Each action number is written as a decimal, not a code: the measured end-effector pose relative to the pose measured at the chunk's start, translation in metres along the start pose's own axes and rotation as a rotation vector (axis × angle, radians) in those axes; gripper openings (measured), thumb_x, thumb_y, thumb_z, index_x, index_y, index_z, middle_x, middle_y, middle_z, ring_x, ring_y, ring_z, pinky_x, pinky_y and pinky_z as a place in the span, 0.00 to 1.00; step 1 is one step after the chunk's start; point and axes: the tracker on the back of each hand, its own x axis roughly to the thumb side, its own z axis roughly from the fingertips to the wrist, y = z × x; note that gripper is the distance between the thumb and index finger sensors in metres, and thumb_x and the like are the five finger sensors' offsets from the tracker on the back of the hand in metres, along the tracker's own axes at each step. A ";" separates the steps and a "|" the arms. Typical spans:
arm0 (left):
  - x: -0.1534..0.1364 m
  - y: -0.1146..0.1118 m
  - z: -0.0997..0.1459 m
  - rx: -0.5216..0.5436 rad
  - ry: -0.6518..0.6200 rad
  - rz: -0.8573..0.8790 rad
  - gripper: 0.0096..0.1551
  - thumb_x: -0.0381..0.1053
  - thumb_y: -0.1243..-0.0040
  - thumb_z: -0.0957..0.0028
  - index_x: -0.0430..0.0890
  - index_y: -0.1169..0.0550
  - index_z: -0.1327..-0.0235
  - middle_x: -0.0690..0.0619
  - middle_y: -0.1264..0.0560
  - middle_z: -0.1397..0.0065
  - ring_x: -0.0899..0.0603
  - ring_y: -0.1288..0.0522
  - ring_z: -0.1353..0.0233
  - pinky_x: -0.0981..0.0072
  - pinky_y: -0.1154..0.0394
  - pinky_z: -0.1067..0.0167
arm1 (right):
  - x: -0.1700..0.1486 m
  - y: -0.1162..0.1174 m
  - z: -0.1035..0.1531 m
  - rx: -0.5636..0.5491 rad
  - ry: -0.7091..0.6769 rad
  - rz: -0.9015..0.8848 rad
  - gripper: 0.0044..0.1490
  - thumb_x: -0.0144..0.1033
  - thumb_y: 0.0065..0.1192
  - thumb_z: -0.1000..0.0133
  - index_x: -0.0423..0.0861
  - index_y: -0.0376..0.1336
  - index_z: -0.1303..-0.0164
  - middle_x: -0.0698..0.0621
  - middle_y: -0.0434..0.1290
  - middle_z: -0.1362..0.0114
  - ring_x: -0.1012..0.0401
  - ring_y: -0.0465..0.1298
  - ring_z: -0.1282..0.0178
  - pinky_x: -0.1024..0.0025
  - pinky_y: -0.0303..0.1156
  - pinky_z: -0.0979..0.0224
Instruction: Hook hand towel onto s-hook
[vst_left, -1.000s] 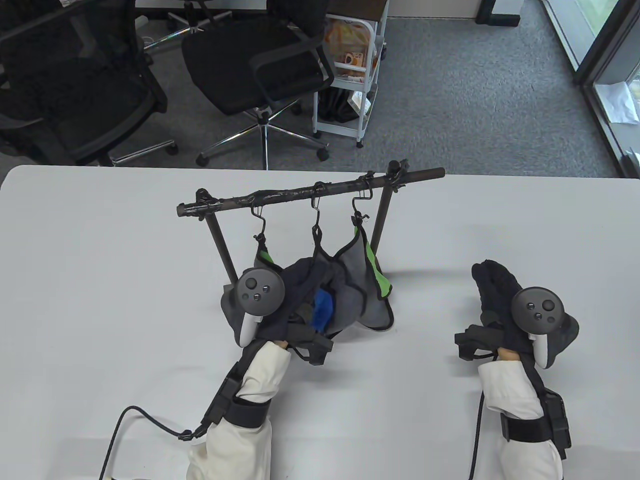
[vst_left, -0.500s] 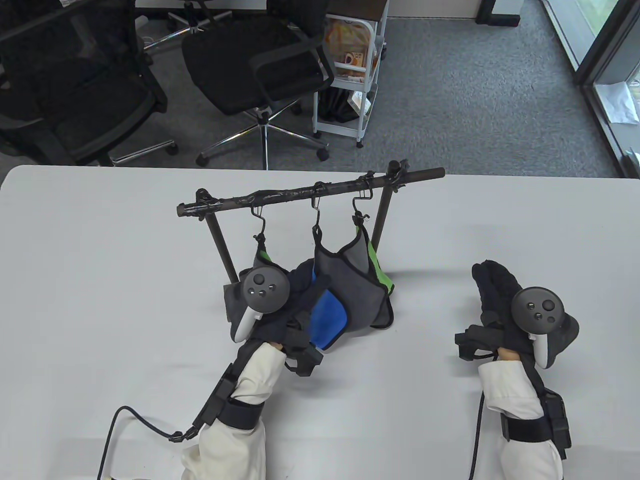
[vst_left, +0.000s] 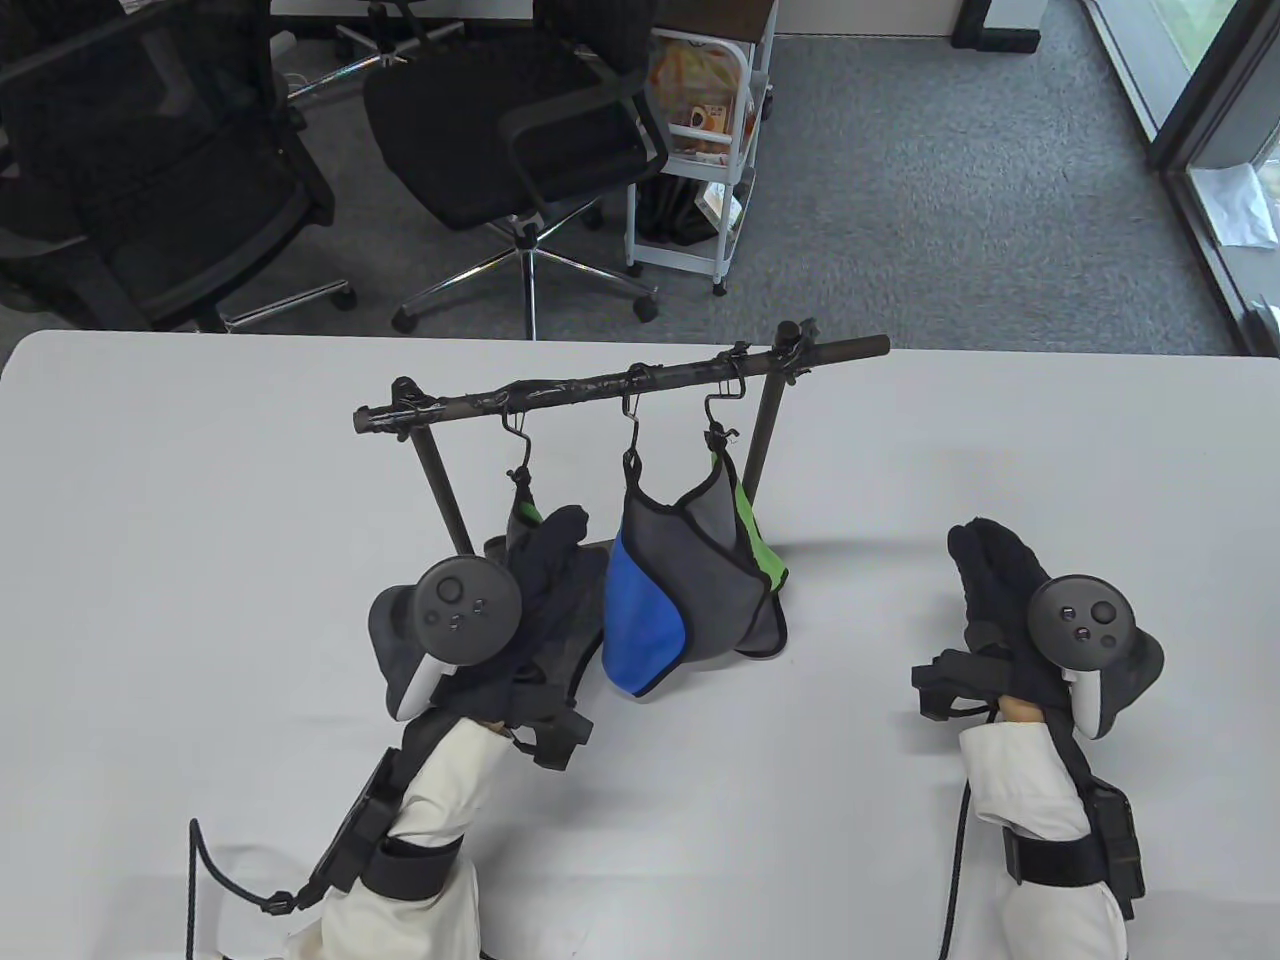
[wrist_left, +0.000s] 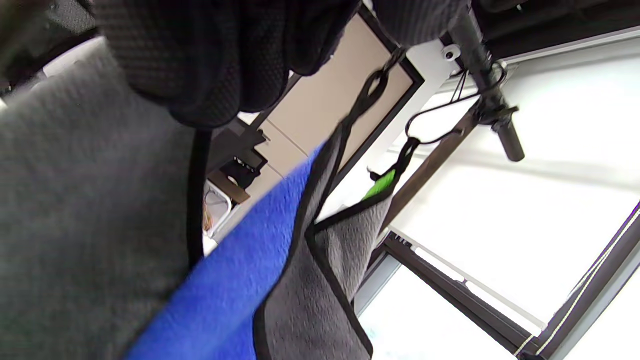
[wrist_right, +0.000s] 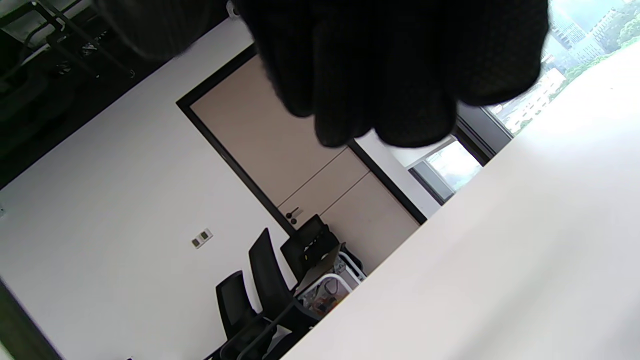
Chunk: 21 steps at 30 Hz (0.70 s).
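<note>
A black rack bar (vst_left: 620, 385) carries three S-hooks. A blue-and-grey towel (vst_left: 645, 630) hangs by its loop from the middle S-hook (vst_left: 632, 425), its lower end on the table. A grey-and-green towel (vst_left: 745, 560) hangs from the right S-hook (vst_left: 718, 410). A third towel with a green strip (vst_left: 520, 510) hangs from the left S-hook (vst_left: 515, 430), mostly hidden by my left hand (vst_left: 555, 540), which lies open against it, fingers stretched out. In the left wrist view the blue towel (wrist_left: 225, 290) hangs free. My right hand (vst_left: 990, 580) rests flat and empty on the table.
The white table (vst_left: 200, 560) runs wide on both sides of the rack. The rack's two legs (vst_left: 765, 430) stand just behind the towels. Office chairs (vst_left: 520, 130) and a white cart (vst_left: 700, 140) stand on the floor beyond the far edge.
My left hand has let go of the blue towel and drawn back to the left. The blue towel has unfolded and hangs from the middle hook. My right hand has not moved.
</note>
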 end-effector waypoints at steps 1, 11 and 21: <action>-0.001 0.004 0.003 0.012 0.002 -0.016 0.35 0.58 0.50 0.37 0.39 0.26 0.24 0.34 0.21 0.31 0.32 0.18 0.38 0.61 0.16 0.52 | 0.002 -0.001 0.001 0.000 -0.007 -0.005 0.37 0.53 0.51 0.39 0.37 0.67 0.34 0.35 0.78 0.40 0.42 0.76 0.40 0.43 0.71 0.37; -0.039 0.012 0.031 0.136 0.031 -0.343 0.39 0.60 0.52 0.38 0.42 0.33 0.18 0.36 0.26 0.25 0.30 0.22 0.32 0.55 0.19 0.43 | 0.031 0.000 0.013 -0.026 -0.162 0.108 0.36 0.52 0.52 0.39 0.37 0.67 0.34 0.35 0.77 0.40 0.43 0.76 0.41 0.44 0.71 0.38; -0.082 -0.020 0.048 0.054 0.027 -0.546 0.51 0.69 0.63 0.40 0.42 0.52 0.11 0.32 0.48 0.11 0.18 0.46 0.18 0.27 0.40 0.27 | 0.050 0.011 0.045 -0.039 -0.420 0.322 0.42 0.53 0.46 0.37 0.36 0.55 0.21 0.31 0.63 0.23 0.36 0.60 0.24 0.37 0.58 0.25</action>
